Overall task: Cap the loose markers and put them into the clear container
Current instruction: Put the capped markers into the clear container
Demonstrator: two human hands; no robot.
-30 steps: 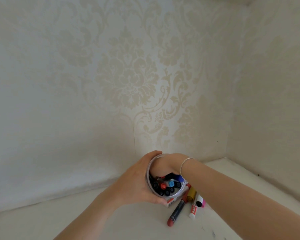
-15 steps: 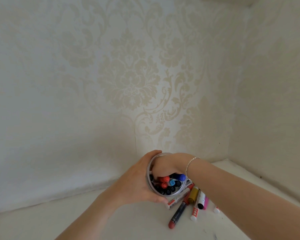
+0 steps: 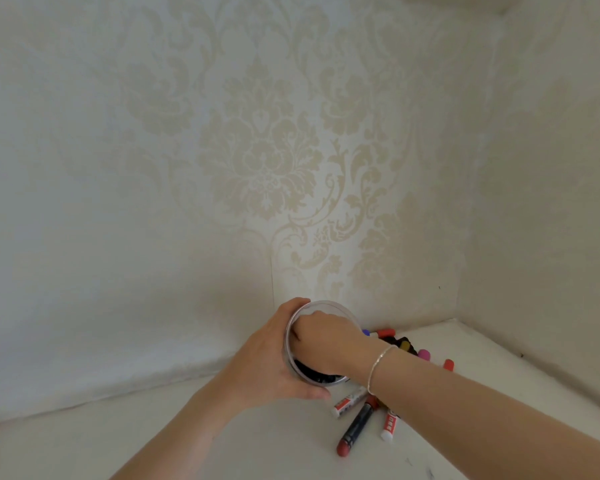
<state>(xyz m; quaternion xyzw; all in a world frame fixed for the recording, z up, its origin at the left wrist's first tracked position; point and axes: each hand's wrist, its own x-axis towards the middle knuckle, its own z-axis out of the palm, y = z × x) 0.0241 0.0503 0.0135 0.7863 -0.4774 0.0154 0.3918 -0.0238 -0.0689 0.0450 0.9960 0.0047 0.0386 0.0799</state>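
My left hand [image 3: 264, 365] grips the side of the clear container [image 3: 313, 380], which holds several dark-capped markers. Over its mouth is my right hand [image 3: 326, 341], fingers reaching down inside and hidden, so what they hold cannot be seen. Loose markers lie on the white table to the right of the container: a black marker with a red cap [image 3: 355, 427], a white marker with a red label [image 3: 349, 403] and a second white marker [image 3: 390, 426]. Beyond my right wrist lie a red-capped marker [image 3: 385, 332], a pink one [image 3: 424, 354] and another red one [image 3: 448, 364].
The white table [image 3: 257, 445] sits in a corner, with patterned wallpaper [image 3: 264, 168] directly behind the container and a plain wall [image 3: 551, 202] on the right. A thin bracelet [image 3: 378, 365] circles my right wrist.
My right hand has pushed deeper into the container and now covers its mouth, hiding the coloured caps. The container has tipped a little away from the markers behind it, which now show.
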